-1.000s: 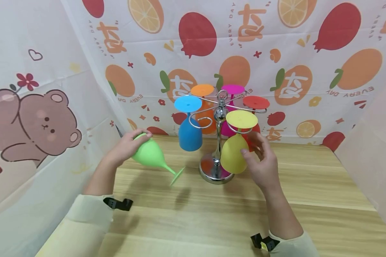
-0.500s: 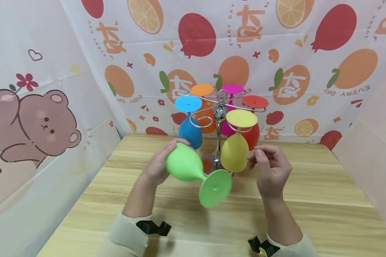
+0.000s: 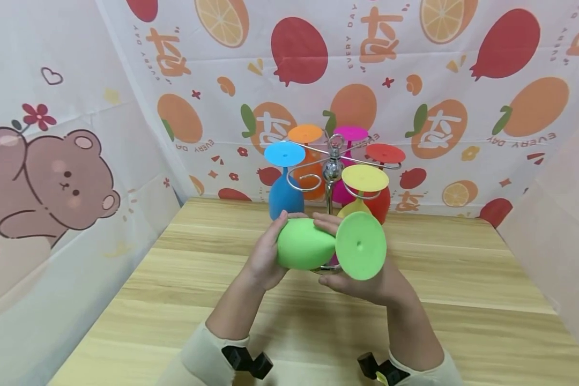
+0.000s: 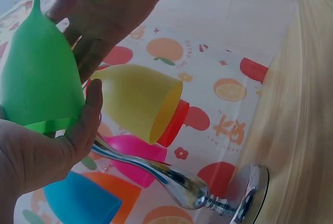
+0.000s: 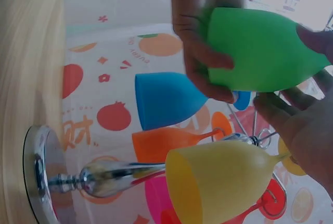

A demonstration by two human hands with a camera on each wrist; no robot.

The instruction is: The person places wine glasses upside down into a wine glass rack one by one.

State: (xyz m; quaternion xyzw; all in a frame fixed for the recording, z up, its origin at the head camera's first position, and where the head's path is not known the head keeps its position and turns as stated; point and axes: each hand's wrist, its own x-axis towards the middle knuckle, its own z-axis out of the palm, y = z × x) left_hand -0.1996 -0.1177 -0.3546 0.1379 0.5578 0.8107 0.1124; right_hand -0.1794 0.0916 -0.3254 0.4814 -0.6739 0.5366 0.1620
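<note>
A green plastic wine glass (image 3: 303, 246) lies sideways in the air in front of the rack, its round foot toward the right. My left hand (image 3: 264, 262) grips the bowl near the rim; the left wrist view shows its thumb along the glass. Around the bowl's narrow end comes my right hand (image 3: 381, 285), fingers on one side and thumb on the other. In the right wrist view, fingertips (image 5: 268, 101) of that hand touch the bowl. Behind both hands stands a chrome glass rack (image 3: 333, 170), its base partly hidden.
Upside down on the rack hang a blue glass (image 3: 286, 195), an orange glass (image 3: 305, 133), a magenta glass (image 3: 351, 133), a red glass (image 3: 385, 153) and a yellow glass (image 3: 365, 178). A wire loop (image 3: 305, 182) faces front. Fruit-print cloth (image 3: 299, 51) rises behind the wooden table (image 3: 473, 268).
My left hand has carried the green glass from the left to the rack's front, turning it sideways. My right hand has left the yellow glass and come to the green one.
</note>
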